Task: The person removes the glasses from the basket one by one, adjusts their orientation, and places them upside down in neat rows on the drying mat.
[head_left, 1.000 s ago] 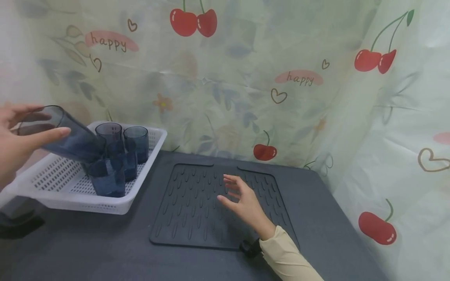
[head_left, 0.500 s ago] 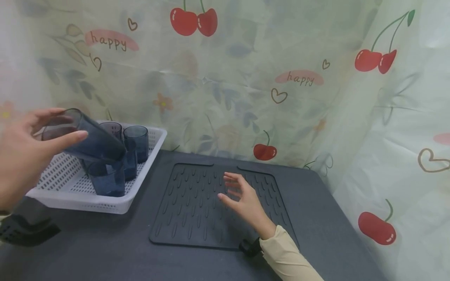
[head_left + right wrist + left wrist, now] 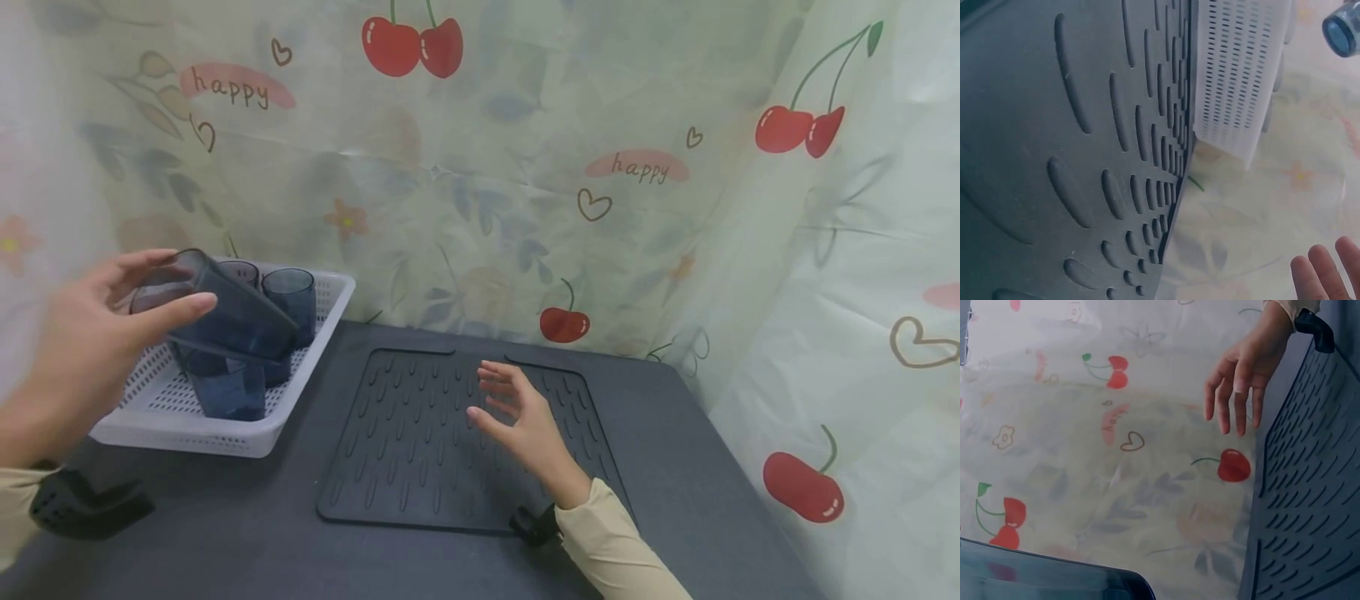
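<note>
Glass [image 3: 247,315] in left hand [image 3: 97,327], right hand [image 3: 532,425] apart

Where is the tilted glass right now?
In the head view's left part, the tilted glass is gripped by the left hand above the white basket.

The tumblers [image 3: 243,321] are smoky blue, basket [image 3: 187,438] white, mat [image 3: 412,442] charcoal, backdrop [image 3: 465,208] cherry-printed.

Booth-like: cherry-print sheeting [image 3: 465,167] behind table [image 3: 697,467].
</note>
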### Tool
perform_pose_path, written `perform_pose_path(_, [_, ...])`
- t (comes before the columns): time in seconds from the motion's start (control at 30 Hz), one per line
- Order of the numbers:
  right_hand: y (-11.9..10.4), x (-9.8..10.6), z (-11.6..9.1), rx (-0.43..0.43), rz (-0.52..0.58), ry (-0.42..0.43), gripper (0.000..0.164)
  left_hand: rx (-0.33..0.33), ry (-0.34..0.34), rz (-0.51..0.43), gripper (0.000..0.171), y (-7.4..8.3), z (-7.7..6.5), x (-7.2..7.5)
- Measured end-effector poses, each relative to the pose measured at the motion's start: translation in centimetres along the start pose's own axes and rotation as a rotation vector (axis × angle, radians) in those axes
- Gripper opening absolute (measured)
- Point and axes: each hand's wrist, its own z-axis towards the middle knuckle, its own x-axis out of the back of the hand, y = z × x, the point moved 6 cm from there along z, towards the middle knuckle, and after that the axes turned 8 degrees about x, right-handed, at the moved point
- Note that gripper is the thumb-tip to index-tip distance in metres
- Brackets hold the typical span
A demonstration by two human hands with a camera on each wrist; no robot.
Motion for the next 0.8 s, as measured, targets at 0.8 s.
perform_pose_path(0.8, [-0.8, 0.4, 0.3, 0.025, 0.016, -0.002, 0.056, 0.091, -0.132, -0.303, 0.055, -1.1, -1.4, -4.6])
